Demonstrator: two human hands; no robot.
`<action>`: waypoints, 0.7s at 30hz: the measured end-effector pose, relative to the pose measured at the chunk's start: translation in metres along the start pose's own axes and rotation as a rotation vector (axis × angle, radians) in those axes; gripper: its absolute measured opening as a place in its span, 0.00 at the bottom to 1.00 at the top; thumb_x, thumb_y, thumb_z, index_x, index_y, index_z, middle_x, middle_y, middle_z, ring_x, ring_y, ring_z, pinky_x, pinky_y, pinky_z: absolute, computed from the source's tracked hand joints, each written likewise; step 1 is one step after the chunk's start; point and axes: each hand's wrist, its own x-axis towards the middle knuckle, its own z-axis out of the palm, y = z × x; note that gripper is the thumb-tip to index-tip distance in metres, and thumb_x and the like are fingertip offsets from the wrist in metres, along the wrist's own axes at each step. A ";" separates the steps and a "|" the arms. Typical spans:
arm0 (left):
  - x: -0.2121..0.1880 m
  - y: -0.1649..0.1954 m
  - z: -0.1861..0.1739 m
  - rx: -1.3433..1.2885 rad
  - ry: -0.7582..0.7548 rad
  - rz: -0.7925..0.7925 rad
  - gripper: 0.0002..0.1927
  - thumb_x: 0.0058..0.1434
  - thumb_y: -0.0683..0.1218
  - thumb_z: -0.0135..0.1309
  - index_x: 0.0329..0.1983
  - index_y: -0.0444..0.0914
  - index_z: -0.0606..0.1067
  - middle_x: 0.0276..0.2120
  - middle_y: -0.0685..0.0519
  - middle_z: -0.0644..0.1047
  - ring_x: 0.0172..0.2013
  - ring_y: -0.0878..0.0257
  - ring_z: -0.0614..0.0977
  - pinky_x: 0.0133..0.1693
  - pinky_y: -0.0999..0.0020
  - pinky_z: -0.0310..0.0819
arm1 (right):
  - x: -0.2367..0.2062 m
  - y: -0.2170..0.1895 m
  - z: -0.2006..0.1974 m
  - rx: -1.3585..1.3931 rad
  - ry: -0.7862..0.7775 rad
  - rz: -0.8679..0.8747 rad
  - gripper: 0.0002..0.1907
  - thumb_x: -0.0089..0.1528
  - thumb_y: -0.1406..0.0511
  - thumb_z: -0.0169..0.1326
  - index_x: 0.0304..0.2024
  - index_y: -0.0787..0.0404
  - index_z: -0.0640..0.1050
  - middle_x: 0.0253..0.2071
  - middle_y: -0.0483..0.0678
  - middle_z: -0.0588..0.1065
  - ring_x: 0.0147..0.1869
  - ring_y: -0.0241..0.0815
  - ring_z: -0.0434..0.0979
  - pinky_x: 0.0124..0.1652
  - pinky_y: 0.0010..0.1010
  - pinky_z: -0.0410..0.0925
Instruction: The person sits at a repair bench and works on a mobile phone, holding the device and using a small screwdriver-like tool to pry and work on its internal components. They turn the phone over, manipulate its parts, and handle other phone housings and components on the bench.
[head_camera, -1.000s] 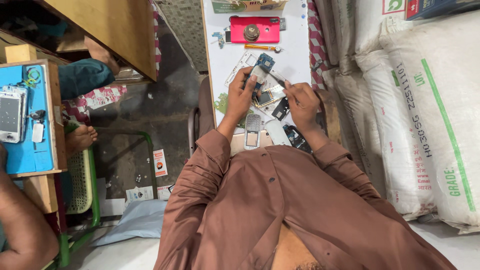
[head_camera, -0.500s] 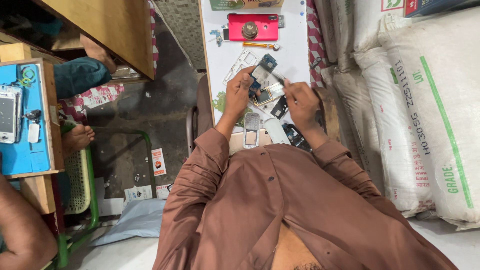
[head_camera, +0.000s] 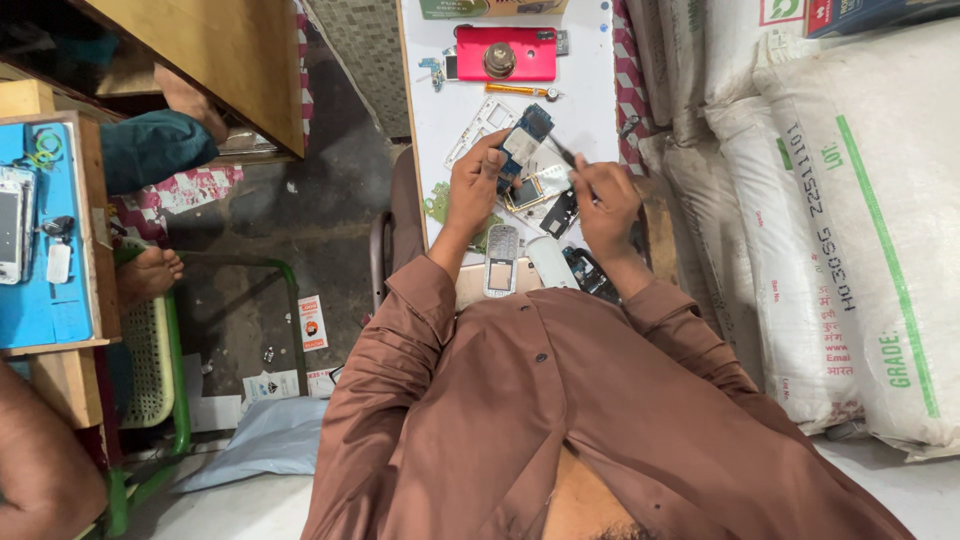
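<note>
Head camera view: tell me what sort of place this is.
Probably a small phone repair stall: the left hand holds a circuit board, a keypad phone cover lies on the white worktable.

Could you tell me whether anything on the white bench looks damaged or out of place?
Yes: phone parts lie loose on the white bench. The left hand holds a bare circuit board, and a keypad cover and white frame lie separately.

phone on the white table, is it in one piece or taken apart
Taken apart: the left hand holds a bare circuit board, and a keypad cover lies separately.
</note>
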 end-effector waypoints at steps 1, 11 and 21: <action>-0.024 -0.002 0.002 -0.001 -0.005 0.000 0.33 0.72 0.64 0.47 0.62 0.30 0.74 0.34 0.51 0.79 0.31 0.68 0.79 0.35 0.74 0.74 | -0.021 -0.009 -0.008 0.013 0.014 -0.023 0.04 0.68 0.74 0.63 0.43 0.64 0.80 0.36 0.49 0.75 0.33 0.38 0.73 0.33 0.30 0.67; -0.198 0.018 -0.047 -0.084 -0.084 0.038 0.53 0.65 0.81 0.31 0.66 0.30 0.70 0.35 0.51 0.78 0.36 0.67 0.77 0.40 0.74 0.71 | -0.169 -0.115 -0.007 0.075 -0.027 -0.068 0.13 0.67 0.74 0.61 0.54 0.63 0.81 0.37 0.50 0.74 0.33 0.40 0.73 0.30 0.31 0.66; -0.299 0.065 -0.099 -0.091 -0.096 0.005 0.53 0.64 0.82 0.33 0.67 0.33 0.69 0.37 0.51 0.77 0.36 0.68 0.76 0.40 0.74 0.71 | -0.238 -0.213 0.020 0.017 -0.036 -0.106 0.07 0.67 0.73 0.63 0.47 0.65 0.80 0.35 0.51 0.74 0.33 0.44 0.73 0.32 0.33 0.67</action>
